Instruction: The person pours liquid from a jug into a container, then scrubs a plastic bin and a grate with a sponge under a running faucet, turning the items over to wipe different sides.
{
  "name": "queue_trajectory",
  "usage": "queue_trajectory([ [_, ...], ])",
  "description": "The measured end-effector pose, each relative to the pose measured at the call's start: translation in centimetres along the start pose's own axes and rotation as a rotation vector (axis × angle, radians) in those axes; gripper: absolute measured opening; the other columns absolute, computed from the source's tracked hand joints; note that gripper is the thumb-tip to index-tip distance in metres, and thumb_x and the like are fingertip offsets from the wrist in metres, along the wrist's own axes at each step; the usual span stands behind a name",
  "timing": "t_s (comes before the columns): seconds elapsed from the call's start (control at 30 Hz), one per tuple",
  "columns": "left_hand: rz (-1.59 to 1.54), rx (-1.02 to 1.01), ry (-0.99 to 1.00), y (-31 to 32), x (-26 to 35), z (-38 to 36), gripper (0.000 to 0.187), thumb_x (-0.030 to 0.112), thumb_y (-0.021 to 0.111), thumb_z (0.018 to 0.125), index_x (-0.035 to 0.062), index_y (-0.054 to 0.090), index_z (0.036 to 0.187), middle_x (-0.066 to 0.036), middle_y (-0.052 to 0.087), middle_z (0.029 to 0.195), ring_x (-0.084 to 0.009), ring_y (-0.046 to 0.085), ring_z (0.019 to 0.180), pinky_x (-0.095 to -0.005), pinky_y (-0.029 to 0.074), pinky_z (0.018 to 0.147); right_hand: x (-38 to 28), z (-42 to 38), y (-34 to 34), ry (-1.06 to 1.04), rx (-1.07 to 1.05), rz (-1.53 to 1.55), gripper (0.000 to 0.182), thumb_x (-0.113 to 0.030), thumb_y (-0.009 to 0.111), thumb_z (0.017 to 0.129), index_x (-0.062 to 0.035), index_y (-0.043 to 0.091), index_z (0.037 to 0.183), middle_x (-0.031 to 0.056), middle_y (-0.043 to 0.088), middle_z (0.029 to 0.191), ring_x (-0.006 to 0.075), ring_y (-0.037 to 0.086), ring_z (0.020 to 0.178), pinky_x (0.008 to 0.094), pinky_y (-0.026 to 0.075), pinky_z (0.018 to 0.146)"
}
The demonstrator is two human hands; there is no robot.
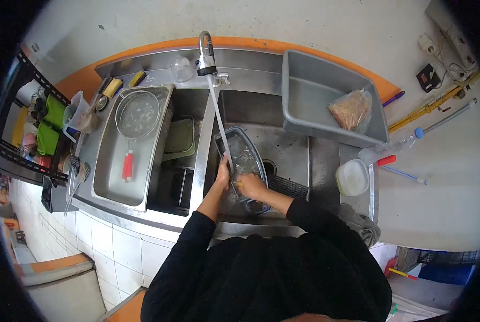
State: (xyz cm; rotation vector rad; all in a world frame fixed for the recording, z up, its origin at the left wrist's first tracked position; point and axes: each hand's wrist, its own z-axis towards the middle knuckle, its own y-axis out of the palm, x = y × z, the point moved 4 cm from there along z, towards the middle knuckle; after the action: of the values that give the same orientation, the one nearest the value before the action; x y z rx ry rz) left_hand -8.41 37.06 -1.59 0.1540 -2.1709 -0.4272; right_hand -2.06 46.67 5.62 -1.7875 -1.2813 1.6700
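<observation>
Scrubbing seems underway beneath the running faucet (206,65): the left hand (222,173) grips the gray tub (257,154), the right hand (253,186) clasps something yellowish (239,183), and continuing calls for steady bracing.

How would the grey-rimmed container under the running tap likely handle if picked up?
The grey-rimmed container is probably slippery, with the water stream running into it. Its outline curves evenly, suggesting stiff walls. Water seemingly inside may slosh, adding weight.
</observation>
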Motion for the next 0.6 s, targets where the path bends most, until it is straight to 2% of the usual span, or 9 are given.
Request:
queue_trajectory([
  [0.03, -0.098, -0.007, -0.030, 0.3, -0.1, -0.2, 0.055, 0.047, 0.032, 0.087, 0.0038, 0.043, 0.120, -0.011, 0.049, 0.116, -0.0236, 0.043, 0.107, -0.0327, 0.029, 0.094, 0.1, 0.1, 0.0, 0.005, 0.002, 0.001, 0.016, -0.012, 0.056, 0.071, -0.0022, 0.054, 0.083, 0.0173, 0.053, 0.088, 0.0380, 0.054, 0.080, 0.0468, 0.044, 0.069],
  [0.1, -0.113, -0.040, -0.022, 0.8, 0.1, -0.1, 0.057, 0.049, 0.032, 0.087, 0.0039, 0.043, 0.120, -0.011, 0.049, 0.116, -0.0239, 0.044, 0.106, -0.0329, 0.029, 0.094, 0.0, 0.9, -1.2, -0.002, 0.310, 0.048, 0.017, -0.011, 0.056, 0.070, -0.0016, 0.051, 0.083, 0.0197, 0.054, 0.088, 0.0394, 0.054, 0.079, 0.0466, 0.044, 0.070],
  [0.2, -0.058, -0.052, -0.013, 2.4, 1.5, -2.7, 0.061, 0.053, 0.030, 0.086, 0.0045, 0.042, 0.122, -0.010, 0.048, 0.118, -0.0243, 0.044, 0.107, -0.0331, 0.029, 0.094, 0.2, 2.6, -1.3, 0.120, 0.363, 0.103, 0.017, -0.009, 0.056, 0.069, -0.0018, 0.050, 0.083, 0.0197, 0.054, 0.087, 0.0396, 0.054, 0.080, 0.0463, 0.045, 0.070],
  [0.27, 0.021, -0.037, -0.009, 2.0, 1.4, -2.9, 0.064, 0.055, 0.030, 0.085, 0.0049, 0.042, 0.123, -0.010, 0.048, 0.119, -0.0243, 0.044, 0.108, -0.0331, 0.029, 0.095, 0.1, 2.1, -1.6, 0.078, 0.302, 0.062, 0.016, -0.009, 0.055, 0.069, -0.0028, 0.052, 0.084, 0.0199, 0.054, 0.088, 0.0391, 0.054, 0.082, 0.0461, 0.045, 0.071],
  [0.33, -0.089, -0.095, -0.067, 1.7, 0.7, -1.9, 0.070, 0.061, 0.029, 0.082, 0.0057, 0.040, 0.125, -0.011, 0.046, 0.121, -0.0247, 0.041, 0.111, -0.0336, 0.027, 0.096, -0.1, 1.5, -0.8, -0.051, 0.107, -0.041, 0.015, -0.010, 0.054, 0.069, -0.0041, 0.055, 0.084, 0.0198, 0.054, 0.087, 0.0388, 0.054, 0.082, 0.0450, 0.045, 0.070],
  [0.4, -0.139, -0.056, -0.103, 1.8, 0.7, -2.4, 0.079, 0.067, 0.027, 0.079, 0.0058, 0.035, 0.128, -0.012, 0.041, 0.126, -0.0250, 0.036, 0.117, -0.0347, 0.024, 0.098, 0.5, 2.1, -0.1, -0.099, 0.130, -0.066, 0.015, -0.011, 0.054, 0.070, -0.0051, 0.056, 0.084, 0.0186, 0.054, 0.086, 0.0382, 0.055, 0.080, 0.0447, 0.045, 0.069],
  [0.5, 0.036, -0.013, -0.036, 2.5, 0.8, -2.8, 0.086, 0.071, 0.022, 0.077, 0.0066, 0.026, 0.133, -0.012, 0.031, 0.134, -0.0245, 0.028, 0.123, -0.0370, 0.019, 0.101, 0.5, 3.4, -0.7, 0.042, 0.217, -0.046, 0.014, -0.011, 0.053, 0.070, -0.0054, 0.057, 0.083, 0.0172, 0.053, 0.087, 0.0370, 0.054, 0.083, 0.0459, 0.044, 0.070],
  [0.57, 0.032, -0.003, -0.071, 2.4, 1.2, -2.7, 0.085, 0.071, 0.022, 0.077, 0.0067, 0.027, 0.133, -0.012, 0.033, 0.133, -0.0245, 0.029, 0.122, -0.0370, 0.019, 0.101, 0.5, 4.1, -1.3, 0.127, 0.384, 0.063, 0.013, -0.009, 0.053, 0.069, -0.0051, 0.057, 0.080, 0.0164, 0.053, 0.088, 0.0370, 0.054, 0.084, 0.0468, 0.043, 0.070],
  [0.6, 0.024, 0.005, -0.112, 2.3, 1.3, -2.7, 0.085, 0.071, 0.022, 0.077, 0.0068, 0.028, 0.133, -0.011, 0.034, 0.132, -0.0245, 0.030, 0.122, -0.0371, 0.020, 0.101, 0.7, 3.8, -1.4, 0.125, 0.384, 0.063, 0.013, -0.009, 0.053, 0.069, -0.0051, 0.057, 0.080, 0.0164, 0.053, 0.088, 0.0370, 0.054, 0.084, 0.0468, 0.043, 0.070],
])
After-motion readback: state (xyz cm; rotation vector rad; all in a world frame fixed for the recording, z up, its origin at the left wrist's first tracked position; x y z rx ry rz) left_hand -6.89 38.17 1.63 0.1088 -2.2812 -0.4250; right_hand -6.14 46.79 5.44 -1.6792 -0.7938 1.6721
